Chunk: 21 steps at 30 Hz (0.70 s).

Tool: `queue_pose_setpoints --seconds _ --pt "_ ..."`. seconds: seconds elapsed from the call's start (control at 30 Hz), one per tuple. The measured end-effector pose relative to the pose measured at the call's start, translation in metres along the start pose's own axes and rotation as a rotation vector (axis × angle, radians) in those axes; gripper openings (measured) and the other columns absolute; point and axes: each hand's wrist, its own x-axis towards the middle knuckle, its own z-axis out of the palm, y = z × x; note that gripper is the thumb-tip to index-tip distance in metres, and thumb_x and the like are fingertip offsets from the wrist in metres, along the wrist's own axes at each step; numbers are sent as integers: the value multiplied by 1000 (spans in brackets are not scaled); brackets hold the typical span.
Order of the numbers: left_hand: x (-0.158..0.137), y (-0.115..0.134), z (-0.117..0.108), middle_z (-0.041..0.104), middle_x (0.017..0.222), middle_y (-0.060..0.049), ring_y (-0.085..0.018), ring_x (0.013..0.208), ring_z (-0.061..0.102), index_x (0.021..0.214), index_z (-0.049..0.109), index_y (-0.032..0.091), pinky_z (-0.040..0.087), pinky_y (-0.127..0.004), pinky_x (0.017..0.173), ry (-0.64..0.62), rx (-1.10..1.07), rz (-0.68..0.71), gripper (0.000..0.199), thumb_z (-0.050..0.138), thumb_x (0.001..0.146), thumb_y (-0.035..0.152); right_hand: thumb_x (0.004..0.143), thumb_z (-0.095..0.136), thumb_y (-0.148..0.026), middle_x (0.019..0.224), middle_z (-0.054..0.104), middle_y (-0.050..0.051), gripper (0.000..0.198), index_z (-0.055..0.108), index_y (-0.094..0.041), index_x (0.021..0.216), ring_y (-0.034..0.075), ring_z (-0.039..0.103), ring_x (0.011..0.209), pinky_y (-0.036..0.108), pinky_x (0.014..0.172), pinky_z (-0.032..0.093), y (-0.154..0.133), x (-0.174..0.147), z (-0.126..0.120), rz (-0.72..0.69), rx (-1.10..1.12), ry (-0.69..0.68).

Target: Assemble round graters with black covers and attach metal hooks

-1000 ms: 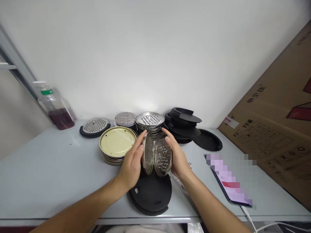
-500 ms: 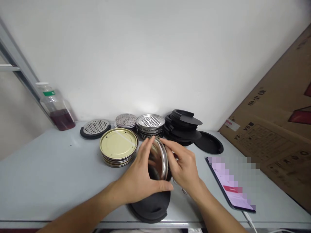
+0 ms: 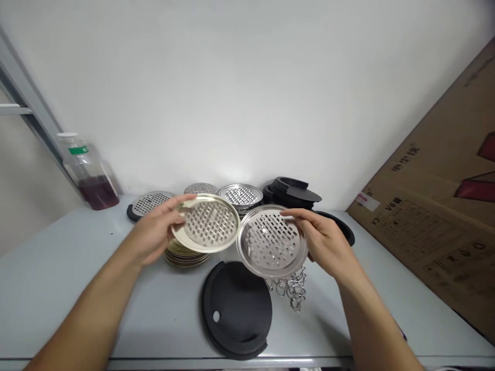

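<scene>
My left hand (image 3: 157, 229) is closed on the left edge of a gold-rimmed round metal disc (image 3: 211, 224), whose face shows rows of grater-like marks. Pinched at its upper right edge by my right hand (image 3: 323, 239) is a silver round grater plate (image 3: 270, 245) with rows of slots. Both discs are held up, tilted, their rims close together. Below them on the table lies a black round lid (image 3: 242, 304) with a small hole. Behind the left disc, a stack of gold lids (image 3: 187, 261) is partly hidden. Linked metal rings (image 3: 292, 291) lie under the silver plate.
Along the wall stand a perforated disc in a black holder (image 3: 150, 203), silver graters (image 3: 242, 195) and stacked black lids (image 3: 292, 191). A bottle of dark red liquid (image 3: 96, 190) is far left. A large cardboard box (image 3: 433, 221) leans at right. My right forearm mostly hides a phone.
My hands have moved apart, parting the gold-rimmed disc from the silver grater plate. Each hand now holds one, turned face toward me. The black lid and metal rings are more exposed.
</scene>
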Motion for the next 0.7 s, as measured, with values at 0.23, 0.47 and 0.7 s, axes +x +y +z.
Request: queue_pose_setpoints --seconds 0.23,0.47,0.7 --pt "19 7 -31 66 86 2 -9 67 55 113 71 24 41 -13 53 362 -38 418 55 72 60 10 85 62 -28 70 68 2 23 70 -16 104 8 55 42 19 36 47 0 28 27 335 734 -229" --pt "14 2 -27 68 95 -1 -15 79 61 128 62 26 49 -22 65 280 91 328 64 74 65 18 85 64 -17 97 74 10 29 63 -14 114 25 72 103 40 97 59 -16 61 77 179 944 -53" --pt "-3 4 -12 61 132 -3 -28 118 58 131 60 31 51 -33 90 -103 332 216 58 72 75 24 82 63 -17 88 75 9 51 56 -11 132 19 70 51 34 52 62 -5 71 92 27 311 -88"
